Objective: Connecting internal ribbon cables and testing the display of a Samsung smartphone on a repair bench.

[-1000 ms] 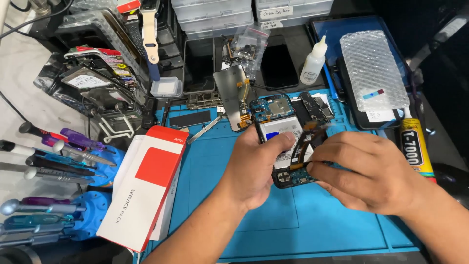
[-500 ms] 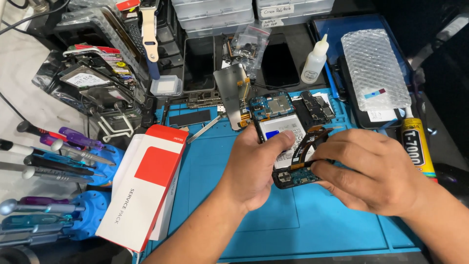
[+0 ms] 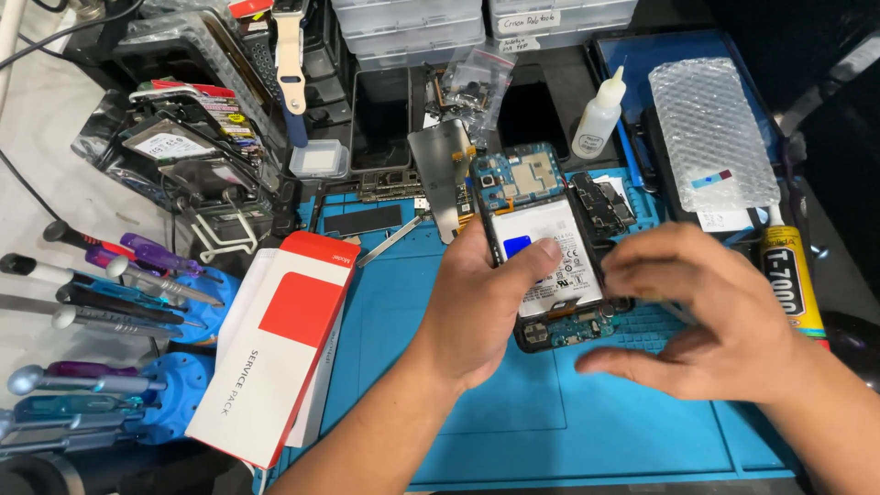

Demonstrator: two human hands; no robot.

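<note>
An opened smartphone (image 3: 548,240) with its back off lies over a blue work mat (image 3: 513,412), showing a white battery and blue circuit boards. My left hand (image 3: 486,307) grips the phone along its left edge, thumb pressed on the battery. My right hand (image 3: 701,312) hovers just right of the phone's lower end, fingers curled loosely and blurred; whether they pinch a small part is not visible. A loose black cover piece (image 3: 600,203) rests by the phone's upper right.
A red and white box (image 3: 280,344) lies left on the mat. Several screwdrivers (image 3: 101,293) stand in blue holders at far left. A white squeeze bottle (image 3: 599,119), a bubble-wrapped item (image 3: 710,133), a glue tube (image 3: 788,275) and parts drawers sit behind and right.
My right hand has come off the phone's lower part and drawn back to the right, uncovering the battery. My left thumb now rests on the battery.
</note>
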